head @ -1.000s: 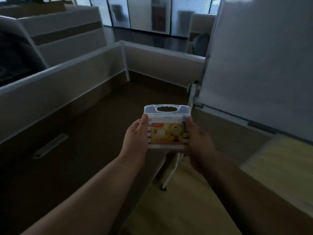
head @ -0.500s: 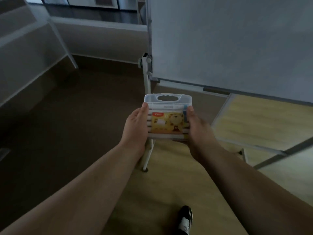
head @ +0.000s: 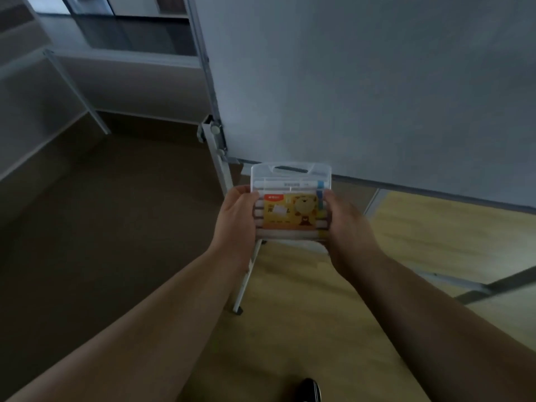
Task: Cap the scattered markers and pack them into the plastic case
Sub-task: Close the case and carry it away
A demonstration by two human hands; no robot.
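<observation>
The clear plastic case (head: 291, 181) is closed, with capped markers (head: 285, 184) inside behind a yellow bear label (head: 290, 211). The left hand (head: 238, 217) and right hand (head: 343, 224) grip its two side edges, thumbs curled over the front.

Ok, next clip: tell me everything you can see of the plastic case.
The plastic case is clear and rectangular, with a cut-out carry handle along its far edge. It looks closed. Through the lid show capped markers lying crosswise in a row, and a yellow label with a cartoon bear and a red tag. It is held roughly flat in the air in front of a whiteboard. The left hand grips its left side, the right hand its right side, thumbs on top.
</observation>
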